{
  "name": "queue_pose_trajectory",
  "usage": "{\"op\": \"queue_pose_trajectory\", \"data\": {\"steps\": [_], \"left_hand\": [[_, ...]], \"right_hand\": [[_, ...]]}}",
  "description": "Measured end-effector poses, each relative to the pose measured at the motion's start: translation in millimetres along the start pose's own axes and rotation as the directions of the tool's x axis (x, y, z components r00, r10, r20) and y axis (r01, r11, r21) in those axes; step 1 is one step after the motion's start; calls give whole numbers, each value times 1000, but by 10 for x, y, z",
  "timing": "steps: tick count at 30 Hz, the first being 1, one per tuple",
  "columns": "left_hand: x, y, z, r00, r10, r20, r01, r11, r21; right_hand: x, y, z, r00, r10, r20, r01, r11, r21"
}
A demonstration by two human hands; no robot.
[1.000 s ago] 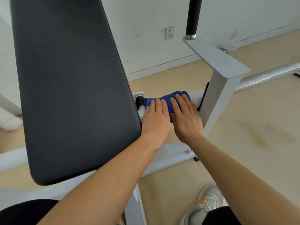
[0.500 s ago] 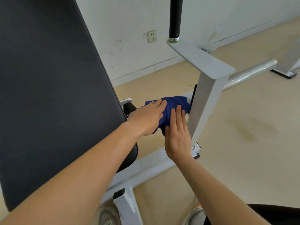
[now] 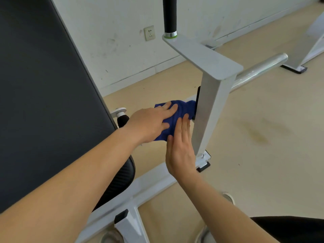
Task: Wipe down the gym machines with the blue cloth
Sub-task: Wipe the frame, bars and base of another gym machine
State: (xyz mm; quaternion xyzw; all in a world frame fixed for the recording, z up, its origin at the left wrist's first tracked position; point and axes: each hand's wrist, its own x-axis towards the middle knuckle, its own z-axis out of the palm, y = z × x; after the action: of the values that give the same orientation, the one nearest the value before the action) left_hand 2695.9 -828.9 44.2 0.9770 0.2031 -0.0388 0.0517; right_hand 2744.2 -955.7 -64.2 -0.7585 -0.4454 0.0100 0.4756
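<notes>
Left hand [image 3: 150, 123]: lies flat on the blue cloth [image 3: 182, 109], fingers straight and slightly spread, pressing down.
Right hand [image 3: 180, 149]: fingers straight and held together, their tips on the cloth's near edge; it grips nothing.
Blue cloth: bunched over a white crossbar [image 3: 190, 99] of the machine, between the black backrest pad [image 3: 43, 102] and the white upright post [image 3: 210, 109]. Its far end touches the post.
Step in hand: probably wiping the crossbar up to where it meets the post.
Doing it well: both palms should press evenly so the cloth slides rather than rolls into a lump. The stroke should run right into the corner at the post, where dirt is likely to collect. Wrapping the cloth round the bar would reach its underside, which cannot be seen here.
In the way: the post and the dark plate [image 3: 198, 102] on its side close off the stroke on the right. The right hand has little room beside the post. The black knob [image 3: 122, 120] and the pad's edge bound the left.
Not yet wiped, by the look of it: the post's angled top arm [image 3: 201, 57], the black handle grip [image 3: 169, 14] and the chrome bar [image 3: 259, 69].
Further out: the white base rail [image 3: 149, 181] runs across a tan floor with a yellowish stain [image 3: 259, 134]. A wall socket [image 3: 149, 33] sits on the scuffed white wall. Part of another machine [image 3: 312, 41] stands at the far right.
</notes>
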Motion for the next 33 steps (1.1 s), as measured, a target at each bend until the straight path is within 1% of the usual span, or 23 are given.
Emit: {"op": "queue_pose_trajectory", "data": {"steps": [2,3,4,6,8,10,11,12,14,16,19,20,21,24,25,28,31,33], "left_hand": [[-127,53,70,996,37,-79,-28,992,120],[-150,66,89,994,32,-108,-18,991,132],[-151,74,91,992,18,-126,-3,994,112],[-75,62,45,992,-27,-120,28,1000,13],[43,43,-27,995,-72,-75,66,994,-88],[103,58,-75,994,-105,-42,99,987,-128],[88,84,-84,993,-112,-43,107,989,-104],[40,119,-70,992,-109,-64,107,994,-35],[-134,195,27,981,-113,-156,139,976,166],[-325,266,131,959,-159,-237,226,929,294],[-437,337,200,933,-217,-286,330,834,443],[-434,340,176,932,-228,-282,341,818,464],[-418,331,135,933,-244,-263,343,823,454],[-315,268,10,941,-291,-175,335,882,331],[-275,261,-7,941,-291,-171,332,892,306],[-213,299,34,934,-282,-221,335,905,262],[-298,337,78,931,-269,-248,339,891,303],[-436,341,63,938,-246,-245,331,848,414]], "right_hand": [[-65,26,-14,999,-27,-37,26,999,-28],[-61,46,-31,997,-38,-71,35,998,-49],[-39,66,-51,994,-45,-100,38,997,-70],[76,101,-86,990,-70,-125,55,991,-118],[233,125,-91,987,-104,-119,83,982,-168],[325,168,-76,987,-136,-88,114,970,-215],[326,198,-63,987,-148,-62,130,965,-229],[295,235,-51,987,-158,-37,145,962,-231],[165,301,-25,983,-183,0,178,959,-221],[18,325,-9,976,-215,37,218,950,-226],[-22,317,-47,955,-280,96,296,916,-270],[13,315,-83,947,-300,115,320,906,-277],[64,314,-124,939,-316,136,342,897,-279],[300,295,-231,925,-330,188,373,882,-289],[377,281,-250,928,-323,186,367,882,-297],[504,277,-285,933,-321,161,357,882,-308],[441,338,-292,940,-321,117,342,875,-344],[376,313,-264,932,-350,100,359,843,-401]]}}
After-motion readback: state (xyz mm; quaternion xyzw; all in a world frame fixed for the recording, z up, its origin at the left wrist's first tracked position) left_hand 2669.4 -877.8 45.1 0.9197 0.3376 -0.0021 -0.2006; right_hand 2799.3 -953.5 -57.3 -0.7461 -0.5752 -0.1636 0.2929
